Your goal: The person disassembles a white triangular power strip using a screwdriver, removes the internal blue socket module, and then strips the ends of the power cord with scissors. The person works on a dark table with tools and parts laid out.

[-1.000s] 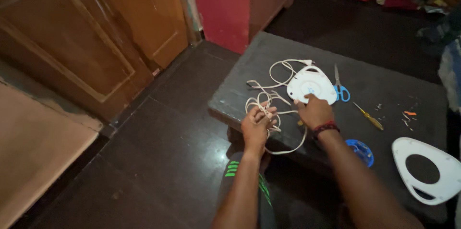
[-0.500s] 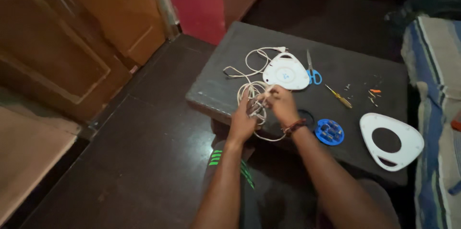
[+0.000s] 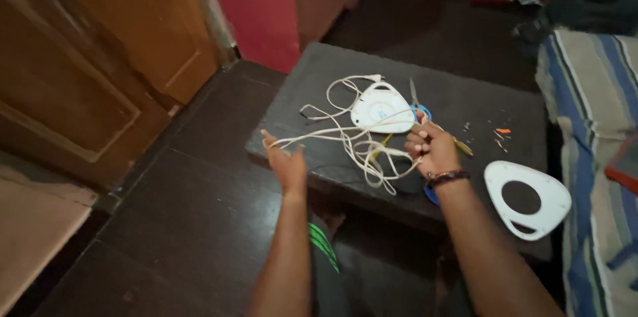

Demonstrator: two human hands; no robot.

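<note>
Right hand (image 3: 433, 149) pinches white cord (image 3: 352, 141); left hand (image 3: 287, 165) open, cord draped across fingers; white rounded-triangle casing (image 3: 381, 108) behind.

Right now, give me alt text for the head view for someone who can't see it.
Two bare hands stretch a tangled white cord over a dark low table: right hand pinching it, left hand open with strands across its fingers. A white rounded device, scissors and a white ring-shaped cover lie nearby.

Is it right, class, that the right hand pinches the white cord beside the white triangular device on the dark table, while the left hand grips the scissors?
Not quite. The left hand grips no scissors: it is open, with only the white cord across its fingers. The head view shows the scissors lying on the dark table behind the white triangular device. The right hand does pinch the cord.
</note>
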